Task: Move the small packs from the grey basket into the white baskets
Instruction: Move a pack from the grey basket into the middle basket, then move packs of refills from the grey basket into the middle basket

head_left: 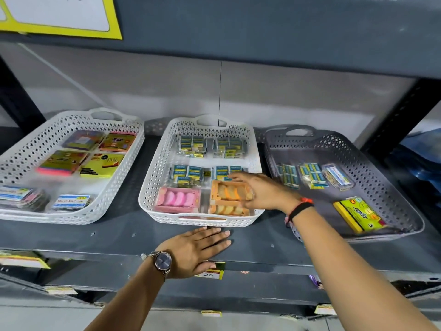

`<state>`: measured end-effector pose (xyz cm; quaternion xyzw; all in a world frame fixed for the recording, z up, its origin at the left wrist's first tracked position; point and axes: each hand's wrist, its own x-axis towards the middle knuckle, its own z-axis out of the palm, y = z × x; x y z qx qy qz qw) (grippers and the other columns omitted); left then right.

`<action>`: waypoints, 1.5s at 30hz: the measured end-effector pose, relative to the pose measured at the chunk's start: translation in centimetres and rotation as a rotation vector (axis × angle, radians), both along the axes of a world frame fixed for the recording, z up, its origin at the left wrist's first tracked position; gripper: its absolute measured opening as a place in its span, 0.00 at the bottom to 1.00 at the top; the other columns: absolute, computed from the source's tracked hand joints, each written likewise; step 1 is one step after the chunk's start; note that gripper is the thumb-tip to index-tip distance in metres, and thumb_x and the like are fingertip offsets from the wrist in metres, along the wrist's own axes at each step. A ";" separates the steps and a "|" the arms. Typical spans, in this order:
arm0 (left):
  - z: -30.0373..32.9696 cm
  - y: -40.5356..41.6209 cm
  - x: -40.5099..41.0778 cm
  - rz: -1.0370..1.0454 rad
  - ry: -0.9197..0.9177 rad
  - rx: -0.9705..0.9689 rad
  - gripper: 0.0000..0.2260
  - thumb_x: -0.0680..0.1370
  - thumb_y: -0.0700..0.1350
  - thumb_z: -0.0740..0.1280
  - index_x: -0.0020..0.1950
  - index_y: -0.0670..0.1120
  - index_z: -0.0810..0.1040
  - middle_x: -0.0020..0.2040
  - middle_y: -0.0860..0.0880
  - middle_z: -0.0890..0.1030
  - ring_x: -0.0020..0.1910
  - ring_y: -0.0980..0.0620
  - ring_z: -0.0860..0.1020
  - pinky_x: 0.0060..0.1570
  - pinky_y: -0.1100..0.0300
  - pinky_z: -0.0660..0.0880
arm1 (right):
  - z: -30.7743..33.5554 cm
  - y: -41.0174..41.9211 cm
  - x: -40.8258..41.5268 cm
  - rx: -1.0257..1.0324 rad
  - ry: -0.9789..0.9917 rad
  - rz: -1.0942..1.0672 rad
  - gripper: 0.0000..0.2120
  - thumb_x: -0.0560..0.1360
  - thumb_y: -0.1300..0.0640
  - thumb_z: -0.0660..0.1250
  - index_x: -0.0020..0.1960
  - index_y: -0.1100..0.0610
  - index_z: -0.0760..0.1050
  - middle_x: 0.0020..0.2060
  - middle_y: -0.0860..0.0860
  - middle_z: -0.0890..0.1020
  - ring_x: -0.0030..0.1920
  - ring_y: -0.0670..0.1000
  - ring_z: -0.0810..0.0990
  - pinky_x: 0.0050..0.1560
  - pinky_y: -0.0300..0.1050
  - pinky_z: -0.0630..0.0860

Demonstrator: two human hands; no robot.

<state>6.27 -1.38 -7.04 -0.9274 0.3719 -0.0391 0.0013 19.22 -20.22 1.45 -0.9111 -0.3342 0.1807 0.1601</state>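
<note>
The grey basket [381, 168] stands at the right of the shelf and holds blue-and-yellow small packs [312, 175], a clear pack [337, 176] and a yellow-green pack [359, 215]. The middle white basket [155, 177] holds blue packs, a pink pack [177, 199] and two orange packs. My right hand [265, 191] reaches over its right rim and grips the upper orange pack [229, 190], which lies on the lower orange pack [226, 210]. My left hand [199, 249] rests flat on the shelf in front of that basket, holding nothing. The left white basket [114, 177] holds colourful packs.
All three baskets sit on a dark grey metal shelf [119, 235] under an upper shelf board. Price labels [210, 273] line the shelf's front edge. A dark upright post [403, 115] stands at the right, behind the grey basket.
</note>
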 end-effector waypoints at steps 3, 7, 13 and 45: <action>-0.2 -0.3 -0.1 0.008 0.011 0.013 0.22 0.77 0.55 0.52 0.65 0.50 0.75 0.64 0.52 0.78 0.62 0.53 0.77 0.56 0.56 0.77 | -0.8 0.2 0.1 -0.018 0.029 0.022 0.37 0.67 0.59 0.74 0.71 0.51 0.60 0.69 0.52 0.72 0.67 0.53 0.71 0.65 0.44 0.68; -0.5 -0.3 -0.3 0.019 0.001 0.058 0.23 0.75 0.55 0.55 0.67 0.51 0.72 0.66 0.52 0.76 0.64 0.54 0.75 0.59 0.55 0.76 | -1.0 0.4 0.3 -0.017 0.042 0.041 0.38 0.68 0.58 0.74 0.72 0.51 0.59 0.69 0.50 0.72 0.66 0.52 0.72 0.59 0.38 0.66; -0.1 -0.4 -0.4 0.047 0.017 0.038 0.25 0.73 0.53 0.68 0.68 0.49 0.71 0.67 0.51 0.75 0.65 0.51 0.74 0.58 0.52 0.77 | -0.8 0.4 0.3 -0.035 0.079 0.058 0.39 0.68 0.58 0.74 0.73 0.51 0.58 0.69 0.50 0.71 0.68 0.51 0.70 0.62 0.37 0.64; -0.7 -1.4 -1.1 0.206 0.101 -0.007 0.29 0.80 0.52 0.36 0.68 0.49 0.72 0.67 0.49 0.75 0.64 0.51 0.76 0.57 0.52 0.76 | -3.6 -10.6 7.8 -0.131 -0.202 -0.917 0.22 0.72 0.48 0.68 0.52 0.68 0.76 0.52 0.66 0.80 0.52 0.63 0.80 0.47 0.50 0.77</action>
